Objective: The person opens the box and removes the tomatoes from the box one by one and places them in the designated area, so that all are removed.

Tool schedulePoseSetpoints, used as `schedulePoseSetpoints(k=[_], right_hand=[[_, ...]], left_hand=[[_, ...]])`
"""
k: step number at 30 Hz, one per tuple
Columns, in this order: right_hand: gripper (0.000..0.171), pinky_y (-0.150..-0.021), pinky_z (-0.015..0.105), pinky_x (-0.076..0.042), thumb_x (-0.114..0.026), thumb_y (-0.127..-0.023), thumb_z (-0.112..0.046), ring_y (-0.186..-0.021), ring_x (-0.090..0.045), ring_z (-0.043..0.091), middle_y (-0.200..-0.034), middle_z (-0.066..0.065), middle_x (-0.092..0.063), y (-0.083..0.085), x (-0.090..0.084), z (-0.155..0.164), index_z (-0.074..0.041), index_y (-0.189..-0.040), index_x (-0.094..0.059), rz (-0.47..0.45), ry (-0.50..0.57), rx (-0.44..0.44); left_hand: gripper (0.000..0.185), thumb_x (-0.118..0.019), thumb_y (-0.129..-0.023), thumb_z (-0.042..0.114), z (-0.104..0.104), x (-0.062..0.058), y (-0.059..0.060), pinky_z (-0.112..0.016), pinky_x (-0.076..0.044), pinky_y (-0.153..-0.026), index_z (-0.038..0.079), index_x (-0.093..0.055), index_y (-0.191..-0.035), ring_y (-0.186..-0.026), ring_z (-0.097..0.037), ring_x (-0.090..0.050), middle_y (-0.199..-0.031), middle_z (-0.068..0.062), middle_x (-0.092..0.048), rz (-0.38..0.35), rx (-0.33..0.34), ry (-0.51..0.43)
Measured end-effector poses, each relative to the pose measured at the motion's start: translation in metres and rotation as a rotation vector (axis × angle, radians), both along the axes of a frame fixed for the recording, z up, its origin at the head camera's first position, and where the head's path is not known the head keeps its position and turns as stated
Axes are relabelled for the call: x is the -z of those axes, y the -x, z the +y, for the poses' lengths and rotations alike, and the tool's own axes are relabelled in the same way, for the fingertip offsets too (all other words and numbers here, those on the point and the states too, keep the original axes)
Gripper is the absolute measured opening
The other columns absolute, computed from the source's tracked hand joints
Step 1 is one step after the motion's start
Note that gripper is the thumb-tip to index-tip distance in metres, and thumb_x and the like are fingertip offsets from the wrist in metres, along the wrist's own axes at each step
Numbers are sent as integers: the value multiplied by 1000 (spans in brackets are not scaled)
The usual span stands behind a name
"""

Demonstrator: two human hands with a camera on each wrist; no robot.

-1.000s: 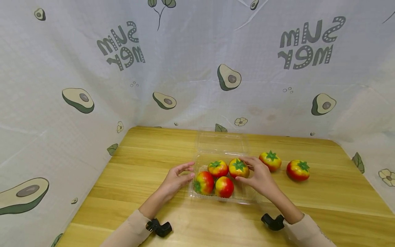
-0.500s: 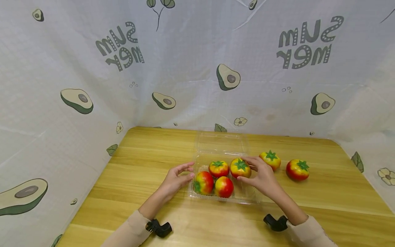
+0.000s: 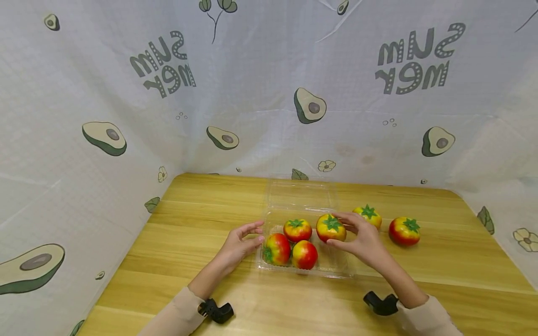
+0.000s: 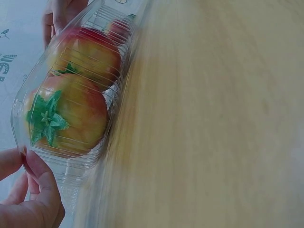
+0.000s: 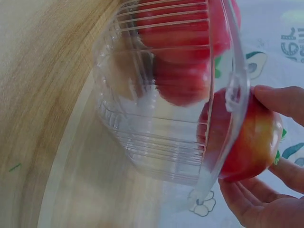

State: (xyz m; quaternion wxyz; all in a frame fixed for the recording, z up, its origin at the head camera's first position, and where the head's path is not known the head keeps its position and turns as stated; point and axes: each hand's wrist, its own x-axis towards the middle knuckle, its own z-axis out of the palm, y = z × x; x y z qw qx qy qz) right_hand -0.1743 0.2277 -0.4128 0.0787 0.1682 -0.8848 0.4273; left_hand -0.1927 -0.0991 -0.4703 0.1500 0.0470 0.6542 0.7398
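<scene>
A clear plastic clamshell container lies open in the middle of the wooden table, its lid folded back. Three red-yellow tomatoes lie in it: one at the back, two in front. My right hand grips a fourth tomato over the container's right half; the right wrist view shows my fingers curled round this tomato at the container's rim. My left hand rests its relaxed fingers against the container's left edge.
Two more tomatoes lie on the table to the right of the container. A white cloth printed with avocados walls in the table at the back and on both sides. Bare wood lies to the left.
My right hand has carried its tomato a little to the right and slightly up. The left hand and the three tomatoes in the container have stayed put.
</scene>
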Motion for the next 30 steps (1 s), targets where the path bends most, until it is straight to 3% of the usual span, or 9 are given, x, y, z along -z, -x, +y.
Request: schedulePoseSetpoints(k=[30], right_hand=[[67, -97, 46, -45, -86, -80, -22, -121, -56, 43, -135, 25, -56, -8, -14, 27, 3, -135, -57, -85, -12, 76]], left_hand=[[50, -67, -94, 1, 0, -1, 0, -18, -53, -74, -4, -51, -141, -77, -9, -58, -119, -15, -56, 5, -5, 17]])
